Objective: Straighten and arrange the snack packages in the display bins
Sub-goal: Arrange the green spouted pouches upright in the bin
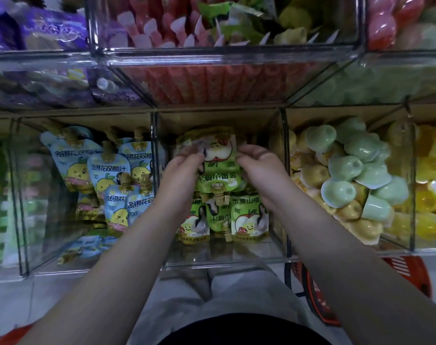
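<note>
Forearms extend forward side by side into the middle clear bin (226,260). Left hand (184,170) and right hand (259,165), fingers curled, grip opposite side edges of one green apple pouch (220,158), held between them with its spout pointing back toward the person. More green pouches (248,217) lie just beneath the wrists. Blue pouches (107,170) fill the bin left of the left hand; jelly cups (346,168) fill the bin right of the right hand.
</note>
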`<state>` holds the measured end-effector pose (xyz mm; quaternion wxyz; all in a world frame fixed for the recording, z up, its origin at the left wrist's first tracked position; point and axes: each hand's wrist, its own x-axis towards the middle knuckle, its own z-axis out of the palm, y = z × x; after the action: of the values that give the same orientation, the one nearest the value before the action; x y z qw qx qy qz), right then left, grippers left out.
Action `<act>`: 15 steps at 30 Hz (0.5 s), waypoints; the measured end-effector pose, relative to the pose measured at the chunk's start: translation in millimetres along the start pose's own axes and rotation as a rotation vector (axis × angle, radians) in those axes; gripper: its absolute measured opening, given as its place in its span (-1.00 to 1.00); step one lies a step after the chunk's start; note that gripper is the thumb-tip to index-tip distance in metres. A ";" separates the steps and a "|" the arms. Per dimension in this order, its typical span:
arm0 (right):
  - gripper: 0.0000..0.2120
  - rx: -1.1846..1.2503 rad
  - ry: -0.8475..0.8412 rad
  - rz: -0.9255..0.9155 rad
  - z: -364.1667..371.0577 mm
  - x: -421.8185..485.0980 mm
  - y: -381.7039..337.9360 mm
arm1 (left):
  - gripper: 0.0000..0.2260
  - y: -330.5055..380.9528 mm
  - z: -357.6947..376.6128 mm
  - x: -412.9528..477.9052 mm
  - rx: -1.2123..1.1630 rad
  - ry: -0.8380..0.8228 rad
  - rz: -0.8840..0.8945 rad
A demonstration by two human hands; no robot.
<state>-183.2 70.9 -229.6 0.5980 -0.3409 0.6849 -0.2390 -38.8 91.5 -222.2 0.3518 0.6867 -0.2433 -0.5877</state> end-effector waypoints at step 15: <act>-0.65 -0.032 -0.006 -0.092 1.7 0.2 -13.1 | -0.60 11.5 5.8 3.2 0.030 -0.062 0.060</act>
<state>-179.2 62.3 -220.3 0.5830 -0.3824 0.6702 -0.2543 -43.0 80.6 -215.8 0.3512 0.6660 -0.2834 -0.5940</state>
